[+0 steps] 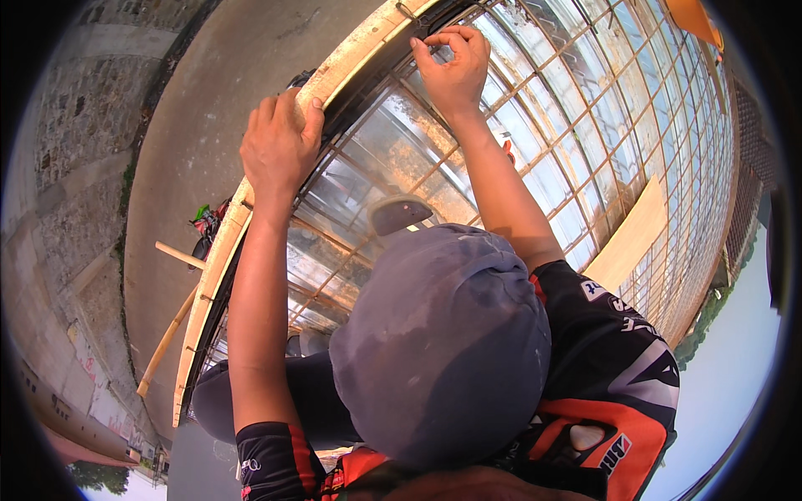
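My left hand (281, 150) is closed over a long pale wooden board (355, 60). Its fingers wrap over the outer edge, and the thumb rests along the inner side. Farther along the same edge, my right hand (455, 67) hovers beside the board with thumb and forefinger brought together; whatever sits between the tips is too small to make out. Close to those fingertips, a bent dark wire or rod (407, 12) crosses the board. Beneath my arms spreads a grid of thin rusty steel bars (576, 108) over shiny grey sheeting.
A wooden plank (631, 238) lies across the grid at right. Beyond the board's outer edge is a grey paved surface (200, 92), with a stone wall (92, 108) farther left. Two wooden sticks (171, 338) show outside the board. A grey cap (443, 334) hides the lower middle.
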`<state>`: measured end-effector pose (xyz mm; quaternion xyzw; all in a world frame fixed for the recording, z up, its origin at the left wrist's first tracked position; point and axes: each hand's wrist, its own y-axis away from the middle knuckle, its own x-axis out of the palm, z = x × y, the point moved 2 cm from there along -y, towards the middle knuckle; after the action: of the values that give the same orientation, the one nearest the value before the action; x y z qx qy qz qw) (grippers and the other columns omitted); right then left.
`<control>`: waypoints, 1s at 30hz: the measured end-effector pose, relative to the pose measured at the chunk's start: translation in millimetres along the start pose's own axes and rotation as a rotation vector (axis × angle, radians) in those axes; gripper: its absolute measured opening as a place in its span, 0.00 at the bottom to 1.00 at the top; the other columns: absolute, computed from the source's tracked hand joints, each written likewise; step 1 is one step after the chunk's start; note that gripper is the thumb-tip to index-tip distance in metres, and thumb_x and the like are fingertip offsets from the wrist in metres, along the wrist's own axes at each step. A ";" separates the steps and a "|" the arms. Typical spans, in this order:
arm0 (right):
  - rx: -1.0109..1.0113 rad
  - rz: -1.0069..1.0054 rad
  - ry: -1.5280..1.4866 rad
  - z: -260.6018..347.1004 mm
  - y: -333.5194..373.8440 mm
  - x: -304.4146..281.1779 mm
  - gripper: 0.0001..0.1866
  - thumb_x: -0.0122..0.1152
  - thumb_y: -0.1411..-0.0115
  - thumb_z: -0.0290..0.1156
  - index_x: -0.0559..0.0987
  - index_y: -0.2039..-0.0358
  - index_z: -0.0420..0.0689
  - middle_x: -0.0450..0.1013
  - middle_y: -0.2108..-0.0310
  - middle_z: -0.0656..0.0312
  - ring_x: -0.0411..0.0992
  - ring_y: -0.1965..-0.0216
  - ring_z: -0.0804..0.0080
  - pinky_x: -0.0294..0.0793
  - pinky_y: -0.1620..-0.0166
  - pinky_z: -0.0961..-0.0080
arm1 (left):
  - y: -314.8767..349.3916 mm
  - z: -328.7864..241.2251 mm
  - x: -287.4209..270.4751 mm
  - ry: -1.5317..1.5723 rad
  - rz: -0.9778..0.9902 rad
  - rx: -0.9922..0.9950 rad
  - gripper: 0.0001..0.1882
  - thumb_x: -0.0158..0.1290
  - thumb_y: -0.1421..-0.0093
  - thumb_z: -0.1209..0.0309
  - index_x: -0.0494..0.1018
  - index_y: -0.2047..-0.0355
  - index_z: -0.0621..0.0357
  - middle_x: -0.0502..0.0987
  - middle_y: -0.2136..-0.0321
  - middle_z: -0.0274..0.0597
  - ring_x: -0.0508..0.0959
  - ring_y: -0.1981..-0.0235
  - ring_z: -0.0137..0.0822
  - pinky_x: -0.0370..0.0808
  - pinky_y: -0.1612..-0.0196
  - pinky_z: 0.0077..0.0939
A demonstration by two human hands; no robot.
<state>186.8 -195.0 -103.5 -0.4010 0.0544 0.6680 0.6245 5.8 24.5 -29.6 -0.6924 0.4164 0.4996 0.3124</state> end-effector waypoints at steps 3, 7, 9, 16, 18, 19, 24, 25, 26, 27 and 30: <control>-0.064 -0.011 0.154 7.8 8.7 3.1 0.12 0.79 0.39 0.44 0.93 0.61 0.51 0.74 0.45 0.62 0.69 0.41 0.55 0.68 0.38 0.50 | 0.9 0.8 2.7 -0.002 -0.059 0.033 0.22 0.59 0.27 0.49 0.85 0.47 0.52 0.84 0.56 0.44 0.85 0.53 0.50 0.83 0.51 0.48; 0.006 0.023 0.276 24.2 23.6 5.8 0.15 0.73 0.35 0.44 0.93 0.52 0.51 0.72 0.38 0.61 0.64 0.34 0.54 0.61 0.35 0.45 | 0.0 0.5 2.1 0.004 -0.008 0.017 0.24 0.56 0.24 0.47 0.83 0.43 0.52 0.84 0.52 0.46 0.85 0.49 0.51 0.83 0.48 0.49; 0.011 0.019 0.245 31.0 27.7 1.9 0.17 0.73 0.34 0.42 0.92 0.50 0.50 0.72 0.37 0.61 0.65 0.34 0.54 0.59 0.34 0.45 | 0.3 0.2 1.3 -0.002 -0.003 0.009 0.24 0.56 0.25 0.47 0.83 0.43 0.52 0.84 0.53 0.46 0.85 0.49 0.51 0.83 0.48 0.48; 0.242 0.013 -0.199 9.1 7.6 6.0 0.18 0.72 0.32 0.42 0.90 0.46 0.49 0.84 0.52 0.61 0.77 0.47 0.60 0.66 0.36 0.50 | 0.5 0.5 1.4 0.017 -0.047 0.031 0.23 0.57 0.25 0.47 0.84 0.44 0.51 0.84 0.54 0.45 0.86 0.50 0.50 0.83 0.50 0.48; 0.230 0.148 -0.171 -6.1 -4.0 9.7 0.18 0.72 0.32 0.43 0.90 0.47 0.48 0.85 0.59 0.60 0.80 0.55 0.58 0.73 0.45 0.56 | 0.2 0.7 1.7 0.016 -0.050 0.032 0.23 0.57 0.25 0.47 0.84 0.45 0.50 0.84 0.55 0.45 0.86 0.51 0.50 0.83 0.50 0.48; 0.224 0.218 -0.158 -8.1 -8.2 9.1 0.18 0.72 0.32 0.43 0.90 0.47 0.47 0.86 0.63 0.60 0.81 0.59 0.58 0.77 0.49 0.59 | 0.7 1.3 2.0 0.015 -0.050 0.030 0.23 0.57 0.25 0.47 0.84 0.45 0.50 0.84 0.55 0.45 0.86 0.51 0.51 0.83 0.50 0.48; 0.221 0.315 -0.328 -22.8 -22.1 0.5 0.16 0.73 0.28 0.41 0.90 0.49 0.42 0.87 0.64 0.62 0.81 0.63 0.77 0.78 0.58 0.75 | 0.2 1.6 2.8 0.013 -0.055 0.035 0.23 0.57 0.25 0.47 0.84 0.45 0.50 0.84 0.55 0.45 0.85 0.51 0.51 0.83 0.51 0.49; 0.225 0.327 -0.380 -24.0 -23.1 -0.6 0.16 0.74 0.28 0.40 0.90 0.49 0.42 0.87 0.65 0.63 0.81 0.63 0.79 0.78 0.58 0.76 | 0.3 1.8 2.9 0.014 -0.057 0.037 0.23 0.57 0.25 0.47 0.84 0.45 0.50 0.84 0.55 0.45 0.85 0.51 0.51 0.83 0.51 0.49; 0.230 0.339 -0.432 -25.1 -24.5 -1.4 0.15 0.75 0.29 0.40 0.90 0.50 0.42 0.87 0.65 0.64 0.80 0.64 0.80 0.77 0.58 0.78 | 0.2 2.1 3.0 0.014 -0.058 0.037 0.23 0.57 0.25 0.47 0.84 0.45 0.50 0.84 0.55 0.45 0.85 0.51 0.51 0.83 0.51 0.49; 0.234 0.351 -0.484 -26.3 -26.3 -2.4 0.15 0.75 0.29 0.39 0.91 0.50 0.42 0.87 0.65 0.65 0.80 0.64 0.81 0.77 0.58 0.79 | 0.0 2.2 3.1 0.014 -0.059 0.037 0.23 0.57 0.25 0.47 0.84 0.45 0.50 0.84 0.55 0.45 0.85 0.51 0.51 0.83 0.51 0.49; 0.259 0.382 -0.553 -29.7 -29.3 -5.2 0.14 0.76 0.29 0.38 0.91 0.51 0.42 0.87 0.65 0.68 0.78 0.64 0.84 0.76 0.59 0.81 | -0.1 2.9 3.9 0.009 -0.051 0.035 0.23 0.57 0.25 0.47 0.84 0.45 0.50 0.84 0.55 0.45 0.85 0.51 0.50 0.83 0.50 0.49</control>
<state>225.9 -209.9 -107.7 -0.1053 0.0413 0.8435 0.5251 5.2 25.9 -34.2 -0.6994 0.4088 0.4809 0.3352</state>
